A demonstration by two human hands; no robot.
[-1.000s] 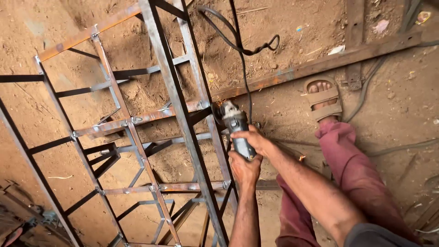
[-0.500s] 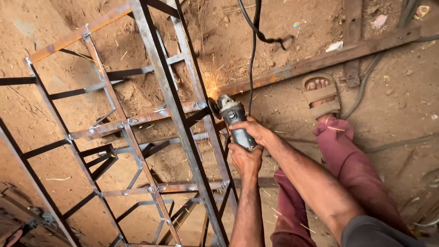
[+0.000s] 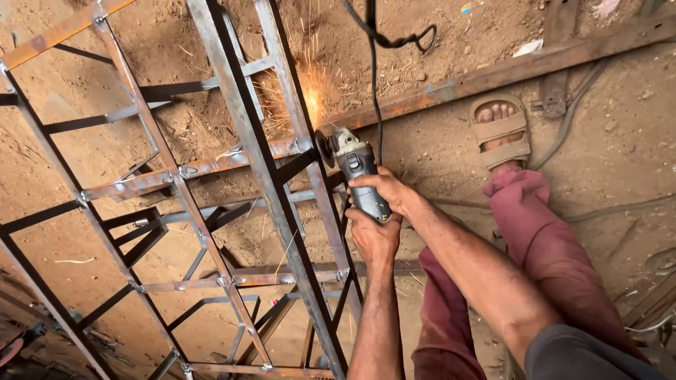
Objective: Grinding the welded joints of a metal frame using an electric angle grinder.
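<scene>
Angle grinder cutting at a joint of the steel frame; kickback and spark hazard.

Nearest, the left hand [image 3: 373, 236] and right hand [image 3: 384, 190] both clamp the angle grinder [image 3: 355, 169], just right of the steel frame [image 3: 232, 119]. Beyond the frame joint, sparks [image 3: 310, 91] fly; the power cord [image 3: 373, 56] hangs near them and may scorch, and the disc may bind.
</scene>
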